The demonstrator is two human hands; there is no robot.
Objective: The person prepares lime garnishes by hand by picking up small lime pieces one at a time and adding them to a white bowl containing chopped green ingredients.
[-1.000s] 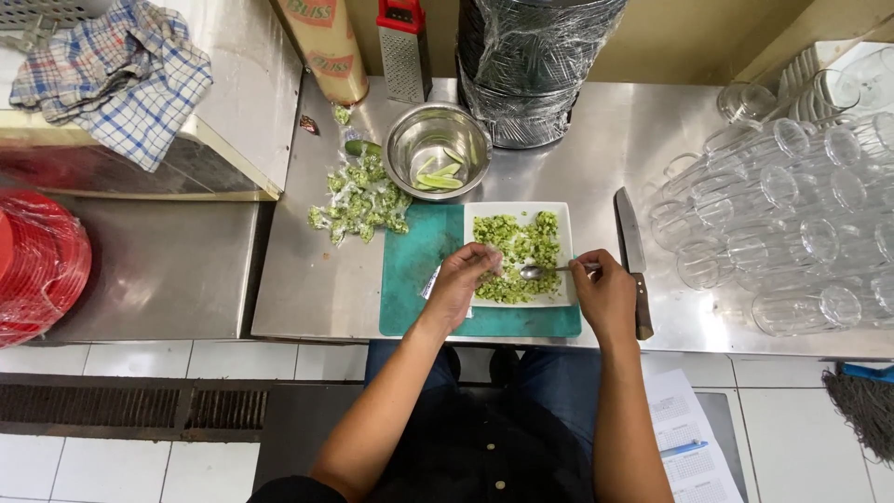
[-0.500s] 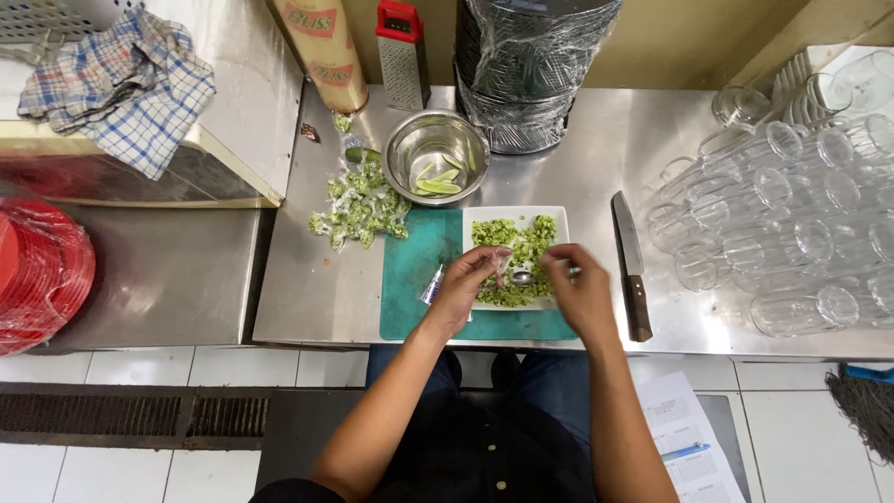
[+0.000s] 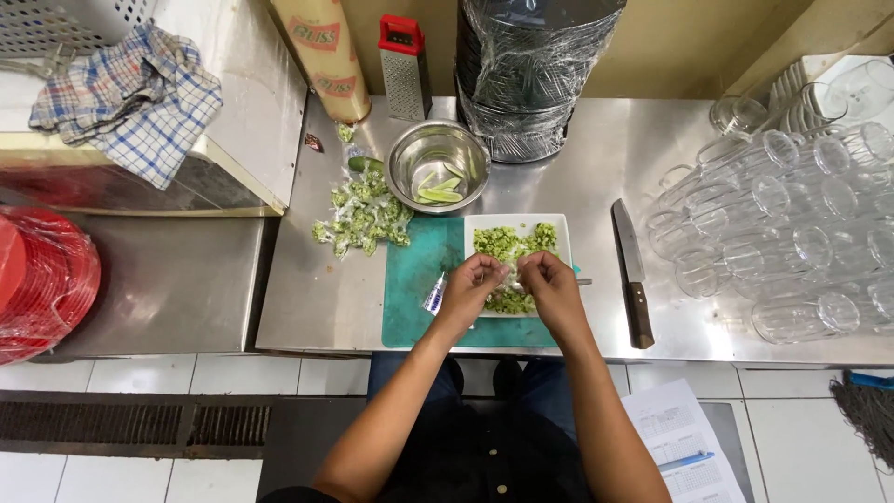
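Left hand: my left hand (image 3: 468, 289) sits over the near-left corner of the white plate (image 3: 561, 226), fingers (image 3: 486, 268) pinched together on a small pale green bit.
Right hand: my right hand (image 3: 551, 284) is just across from it, fingertips bunched on the same bit, so both hands meet over the plate's near edge.
Green pieces: the chopped green pieces (image 3: 507, 244) lie on the plate, straight ahead of my fingertips and under them, spreading toward the far edge.
Nearer hand: I can't call it, both are about equally close.
Board: the teal cutting board (image 3: 410, 289) carries the plate on the desk (image 3: 596, 168).
Knife: the knife (image 3: 632, 270) lies to my right, long axis pointing away from me, untouched.
Bowl: the metal bowl (image 3: 438, 166) is beyond the board.
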